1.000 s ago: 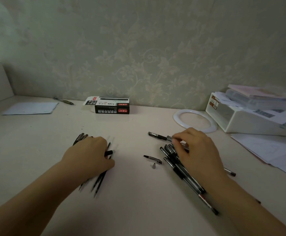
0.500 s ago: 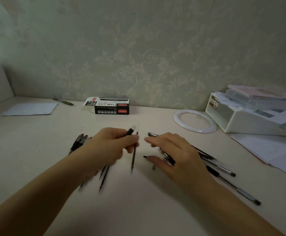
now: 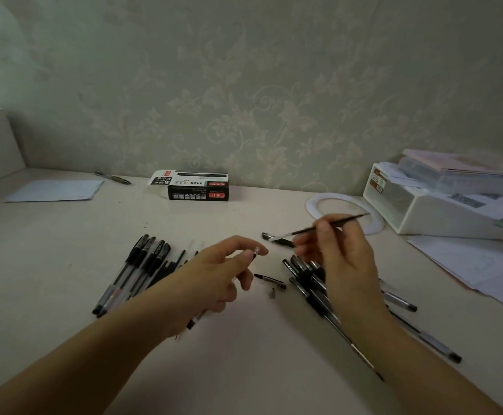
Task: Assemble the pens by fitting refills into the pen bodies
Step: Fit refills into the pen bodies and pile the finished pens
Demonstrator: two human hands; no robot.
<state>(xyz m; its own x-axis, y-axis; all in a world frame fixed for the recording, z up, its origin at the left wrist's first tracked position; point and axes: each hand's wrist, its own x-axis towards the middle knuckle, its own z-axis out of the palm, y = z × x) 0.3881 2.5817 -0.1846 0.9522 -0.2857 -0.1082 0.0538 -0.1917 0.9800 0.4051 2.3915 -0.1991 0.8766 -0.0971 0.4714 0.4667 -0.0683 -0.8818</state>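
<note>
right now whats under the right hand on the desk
A pile of black-capped pens lies under the right hand, which pinches a thin refill. The hand and forearm cover the pile's middle.

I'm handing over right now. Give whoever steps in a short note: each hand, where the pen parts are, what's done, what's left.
Left hand: grips a clear pen body, held above the desk.
Right hand: pinches a thin black refill, raised and not yet in the body.
Parts: a bundle of pens and refills lies left of the hands; another pile of pens lies under the right hand. A loose cap and a small tip piece lie between them.
Done: parts picked up.
Left: slide the refill into the body, then the rest.
</note>
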